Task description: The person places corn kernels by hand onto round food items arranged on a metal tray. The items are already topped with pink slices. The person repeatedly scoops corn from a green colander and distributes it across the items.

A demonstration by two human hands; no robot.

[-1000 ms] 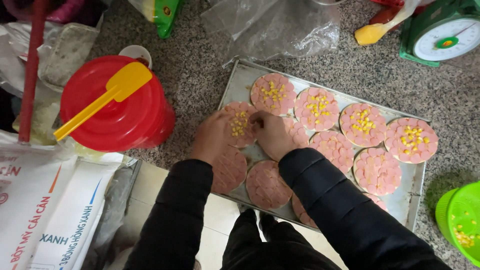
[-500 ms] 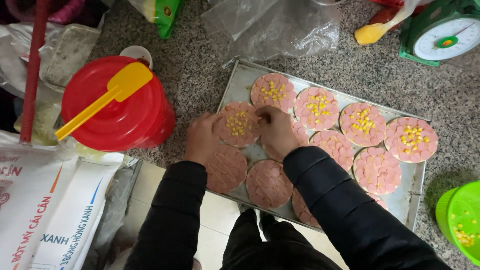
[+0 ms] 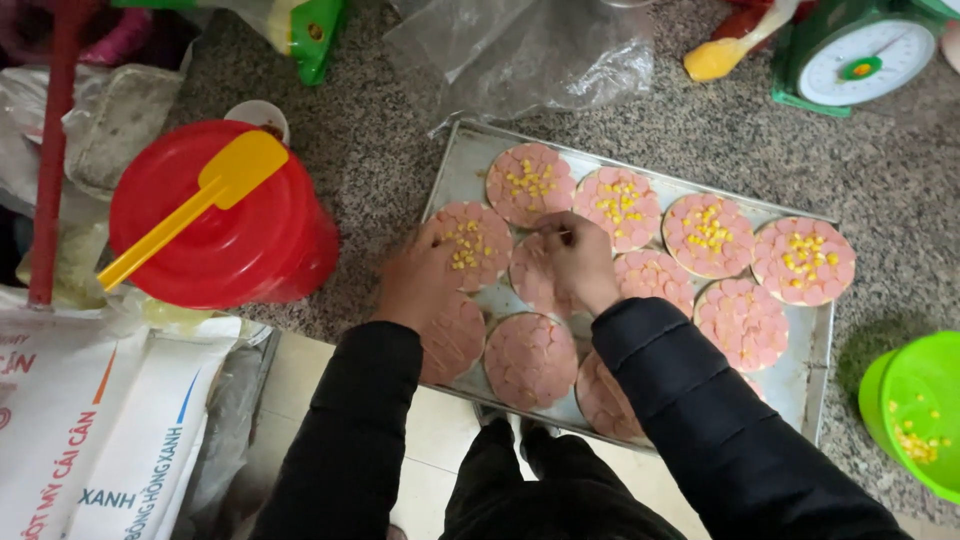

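Round pink sausage-covered pizza base with yellow corn kernels point(image 3: 470, 245) lies at left end of rectangular metal baking tray point(image 3: 812, 372), far row. Left hand point(image 3: 415, 280) rests flat on its near edge, fingers spread, gripping nothing. Right hand point(image 3: 575, 262) just beside, over neighbouring plain pink round point(image 3: 535, 275), fingertips pinched; what they pinch too small to tell. Four more corn-topped rounds along far row. Red plastic bucket with yellow spatula point(image 3: 215, 220) left of tray. Green bowl holding corn point(image 3: 915, 410) at right. Green kitchen scale point(image 3: 860, 50) beyond.
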